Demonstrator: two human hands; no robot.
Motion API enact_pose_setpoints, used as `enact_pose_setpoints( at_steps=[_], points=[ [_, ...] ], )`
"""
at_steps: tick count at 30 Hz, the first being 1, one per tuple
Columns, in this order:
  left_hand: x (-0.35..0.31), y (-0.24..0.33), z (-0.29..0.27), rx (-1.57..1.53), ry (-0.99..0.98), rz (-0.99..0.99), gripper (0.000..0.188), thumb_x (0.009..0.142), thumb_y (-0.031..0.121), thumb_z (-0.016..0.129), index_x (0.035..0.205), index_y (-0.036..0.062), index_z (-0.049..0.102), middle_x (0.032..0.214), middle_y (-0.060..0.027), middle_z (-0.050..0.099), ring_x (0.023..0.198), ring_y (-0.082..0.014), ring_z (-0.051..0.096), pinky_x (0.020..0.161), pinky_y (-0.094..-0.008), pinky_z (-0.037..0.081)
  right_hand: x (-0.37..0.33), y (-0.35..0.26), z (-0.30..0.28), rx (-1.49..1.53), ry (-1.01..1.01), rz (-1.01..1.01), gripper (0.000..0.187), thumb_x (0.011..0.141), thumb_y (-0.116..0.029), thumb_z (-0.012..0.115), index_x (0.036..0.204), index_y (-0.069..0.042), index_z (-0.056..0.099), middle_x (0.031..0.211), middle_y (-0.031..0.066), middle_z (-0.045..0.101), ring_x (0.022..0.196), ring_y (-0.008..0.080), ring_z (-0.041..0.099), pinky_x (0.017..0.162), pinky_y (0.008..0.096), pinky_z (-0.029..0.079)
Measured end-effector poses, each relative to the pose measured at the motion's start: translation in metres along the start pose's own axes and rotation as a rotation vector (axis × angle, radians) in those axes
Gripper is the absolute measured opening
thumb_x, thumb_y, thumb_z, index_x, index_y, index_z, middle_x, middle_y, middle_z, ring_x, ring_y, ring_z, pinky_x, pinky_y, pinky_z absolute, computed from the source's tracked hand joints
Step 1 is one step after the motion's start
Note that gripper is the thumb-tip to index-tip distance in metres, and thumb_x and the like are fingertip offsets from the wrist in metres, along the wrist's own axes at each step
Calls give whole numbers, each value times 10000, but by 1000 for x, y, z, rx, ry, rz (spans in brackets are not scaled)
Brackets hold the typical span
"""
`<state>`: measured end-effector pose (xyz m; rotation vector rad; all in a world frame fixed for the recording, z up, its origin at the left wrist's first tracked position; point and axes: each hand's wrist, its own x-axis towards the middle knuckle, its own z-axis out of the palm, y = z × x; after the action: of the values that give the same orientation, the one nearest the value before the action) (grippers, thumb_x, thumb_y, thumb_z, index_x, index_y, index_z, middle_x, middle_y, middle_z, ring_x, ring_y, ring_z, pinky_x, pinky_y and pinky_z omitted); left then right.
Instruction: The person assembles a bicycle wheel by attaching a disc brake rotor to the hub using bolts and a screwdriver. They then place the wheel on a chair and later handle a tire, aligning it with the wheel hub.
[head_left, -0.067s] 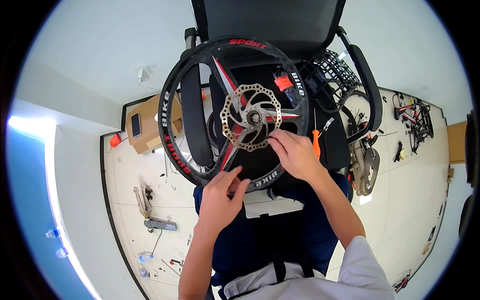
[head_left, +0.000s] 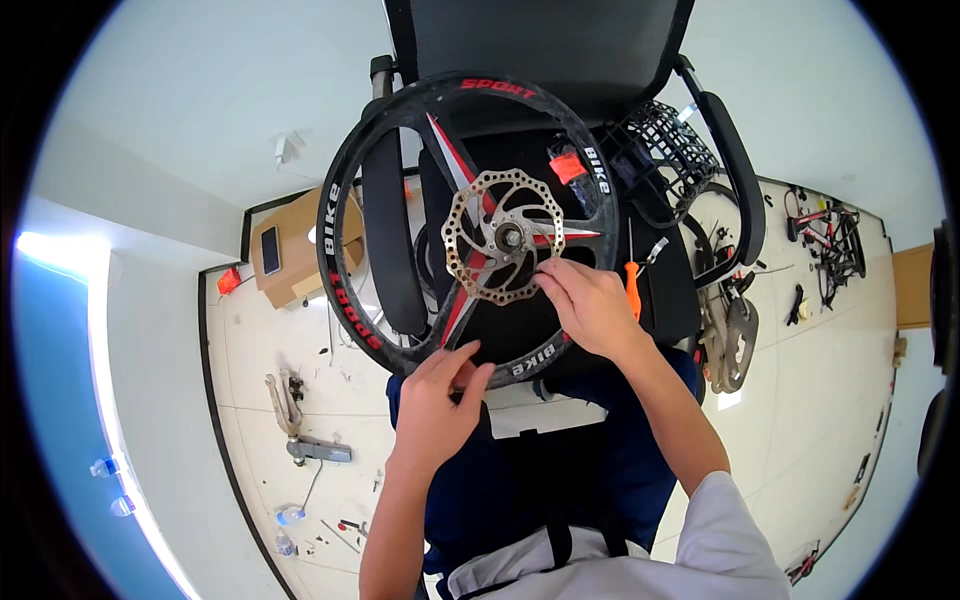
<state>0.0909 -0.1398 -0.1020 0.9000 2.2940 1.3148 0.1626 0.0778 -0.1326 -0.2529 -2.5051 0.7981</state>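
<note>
A black bicycle wheel [head_left: 345, 210] with red spokes and a silver brake disc [head_left: 470, 225] leans on a black office chair [head_left: 560, 50] in front of me. My left hand [head_left: 435, 405] holds the wheel's lower rim, thumb and fingers pinched on the tyre. My right hand [head_left: 590, 305] rests on the wheel just right of the disc, its fingertips touching the disc's lower right edge. My legs in dark blue trousers sit under the wheel.
A cardboard box [head_left: 300, 250] with a phone on it stands at the left. An orange-handled screwdriver [head_left: 632, 285] lies on the chair by my right hand. A black wire basket [head_left: 670, 150], bike parts and tools are scattered on the pale tiled floor.
Nothing has visibly changed; both hands stay on the wheel.
</note>
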Motion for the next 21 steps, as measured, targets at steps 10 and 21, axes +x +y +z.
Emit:
enact_pose_setpoints(
  at_steps=[10, 21],
  points=[
    [-47, -4, 0, -148, -40, -236, 203, 873, 56, 701, 1062, -17, 707, 781, -76, 663, 668, -144, 593, 628, -260, 448, 12, 31, 26, -115, 44, -189, 156, 850, -117, 733, 952, -35, 648, 838, 71, 677, 627, 253, 652, 533, 339, 519],
    [-41, -4, -3, -146, -45, -240, 211, 864, 49, 703, 1067, -10, 706, 784, -74, 669, 666, -142, 592, 628, -259, 449, 12, 34, 33, -175, 17, -218, 179, 825, -107, 750, 945, -19, 652, 820, 67, 657, 624, 225, 645, 517, 326, 505]
  ],
)
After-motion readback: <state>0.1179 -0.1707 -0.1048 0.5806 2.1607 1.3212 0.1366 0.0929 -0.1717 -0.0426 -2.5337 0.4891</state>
